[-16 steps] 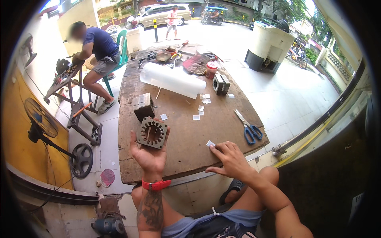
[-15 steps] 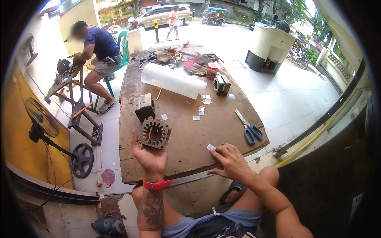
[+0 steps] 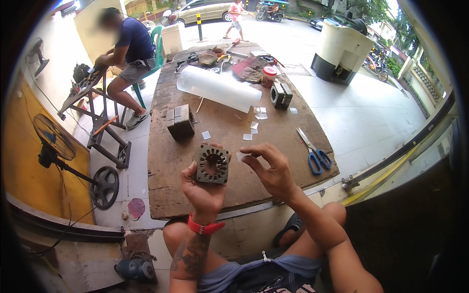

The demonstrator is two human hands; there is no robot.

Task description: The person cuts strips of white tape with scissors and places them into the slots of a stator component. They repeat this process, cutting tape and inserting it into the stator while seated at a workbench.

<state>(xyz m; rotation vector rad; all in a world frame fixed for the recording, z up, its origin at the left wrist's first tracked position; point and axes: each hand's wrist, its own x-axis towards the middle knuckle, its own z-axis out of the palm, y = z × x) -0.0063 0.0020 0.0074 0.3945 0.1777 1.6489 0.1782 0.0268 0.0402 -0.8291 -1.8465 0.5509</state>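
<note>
My left hand [image 3: 207,196], palm up above the wooden table's near part, is wrapped round a squarish metal stator core [image 3: 200,172]. The core has a round central opening ringed with slots, tilted toward me. Just to its right, my right hand [image 3: 271,170] pinches a small whitish slip [image 3: 240,156] between thumb and fingertips. A narrow gap separates the slip from the core. Similar slips [image 3: 247,137] lie scattered beyond my hands. Scissors with blue handles [image 3: 313,155] rest on the right side. Two more stacked metal cores stand farther back, one left [image 3: 181,124], one right [image 3: 281,95].
A translucent plastic roll [image 3: 217,91] lies across the wooden table [image 3: 168,185]. Behind it are a red-lidded tub [image 3: 268,78], a dark red cloth [image 3: 250,69] and assorted tools. Another person [image 3: 131,38] sits at a small bench on the left, near a standing fan [image 3: 54,142].
My right hand has lifted a slip off the tabletop and brought it up and left beside the core. The left hand has shifted slightly right, turning the core.
</note>
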